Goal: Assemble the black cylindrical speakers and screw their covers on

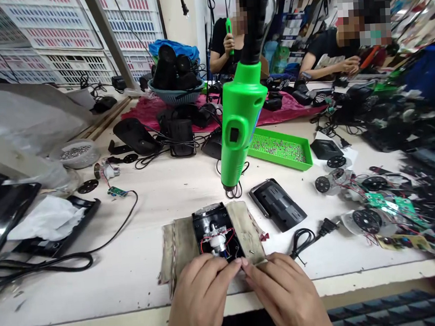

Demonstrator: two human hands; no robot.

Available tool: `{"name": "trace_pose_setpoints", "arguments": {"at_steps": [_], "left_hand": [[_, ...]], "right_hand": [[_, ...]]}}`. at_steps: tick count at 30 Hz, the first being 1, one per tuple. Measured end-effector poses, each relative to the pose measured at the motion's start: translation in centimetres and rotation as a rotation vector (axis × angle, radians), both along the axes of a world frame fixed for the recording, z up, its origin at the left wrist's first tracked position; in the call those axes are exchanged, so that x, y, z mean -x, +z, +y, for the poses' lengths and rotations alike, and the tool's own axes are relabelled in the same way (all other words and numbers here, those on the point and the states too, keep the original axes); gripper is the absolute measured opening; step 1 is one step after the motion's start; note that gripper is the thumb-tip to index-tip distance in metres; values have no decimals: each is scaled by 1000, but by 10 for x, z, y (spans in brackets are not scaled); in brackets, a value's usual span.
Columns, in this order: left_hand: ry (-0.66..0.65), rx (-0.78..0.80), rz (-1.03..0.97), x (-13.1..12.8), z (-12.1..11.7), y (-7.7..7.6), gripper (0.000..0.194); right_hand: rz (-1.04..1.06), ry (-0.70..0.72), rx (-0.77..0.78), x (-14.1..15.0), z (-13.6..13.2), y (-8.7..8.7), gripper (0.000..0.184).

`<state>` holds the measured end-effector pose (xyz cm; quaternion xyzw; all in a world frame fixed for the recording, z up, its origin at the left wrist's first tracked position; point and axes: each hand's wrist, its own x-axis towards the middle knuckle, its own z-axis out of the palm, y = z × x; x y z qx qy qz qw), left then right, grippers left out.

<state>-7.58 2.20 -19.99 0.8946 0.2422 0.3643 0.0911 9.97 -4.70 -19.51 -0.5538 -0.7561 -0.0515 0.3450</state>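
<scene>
Black housing (227, 221) lies open just beyond the left hand (200, 296) and right hand (290, 289), fingertips together at its near edge; whether either grips anything, I cannot tell. Motor (218, 242) inside, cover (280, 204) off, beyond the right hand.

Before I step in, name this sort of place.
Probably an electrical assembly workshop: a hanging green power tool, a green tray of small metal parts, an open black housing with wiring.
</scene>
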Motion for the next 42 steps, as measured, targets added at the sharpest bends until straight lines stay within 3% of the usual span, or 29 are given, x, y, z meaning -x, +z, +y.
{"name": "trace_pose_setpoints", "arguments": {"at_steps": [8,12,17,21,24,28,34,37,42], "left_hand": [[61,27,41,-3,1,-3,30],[85,93,89,-7,0,5,31],[102,133,178,-17,-2,15,31],[106,114,223,-21,-3,16,31],[45,81,142,-14,-1,12,28],[-37,48,-6,7,2,3,28],[41,74,-101,25,-3,-5,38],[179,173,-166,22,-3,-7,35],[321,521,-166,16,4,-11,39]], "right_hand": [[41,17,31,-2,0,-3,23],[76,-10,42,-3,5,7,22],[-80,24,107,-6,11,19,24],[-128,23,96,-6,4,11,27],[-98,8,49,-4,-4,0,21],[-24,22,34,-3,-10,-8,31],[47,-9,58,-2,-12,-12,34],[53,0,62,-1,-10,-11,33],[51,-5,95,4,-5,-10,33]]}}
